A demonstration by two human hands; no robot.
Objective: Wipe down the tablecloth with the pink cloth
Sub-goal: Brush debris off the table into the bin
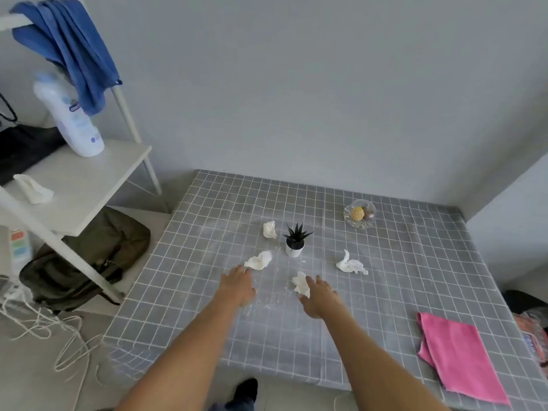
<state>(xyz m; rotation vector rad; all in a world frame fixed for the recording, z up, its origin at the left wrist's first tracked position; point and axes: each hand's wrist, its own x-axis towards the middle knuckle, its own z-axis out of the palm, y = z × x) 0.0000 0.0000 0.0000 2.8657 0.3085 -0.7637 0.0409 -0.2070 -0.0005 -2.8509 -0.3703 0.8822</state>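
Note:
The grey tablecloth point(394, 295) with a white grid covers a low table; pale dust and crumbs point(268, 301) smear its middle. The pink cloth point(459, 357) lies folded at the near right corner, untouched and well to the right of both hands. My left hand point(238, 284) rests palm down, its fingertips touching a crumpled white tissue point(258, 260). My right hand point(318, 296) lies flat, fingers spread. A second crumpled tissue point(301, 283) sits against its thumb side.
A small potted plant point(294, 243) stands mid-table with two more tissues point(269, 229) point(351, 265) around it. A glass bowl point(360, 214) sits at the back. A white shelf point(89, 179) with a bottle point(69, 114), a backpack point(89, 262) and cords are on the left.

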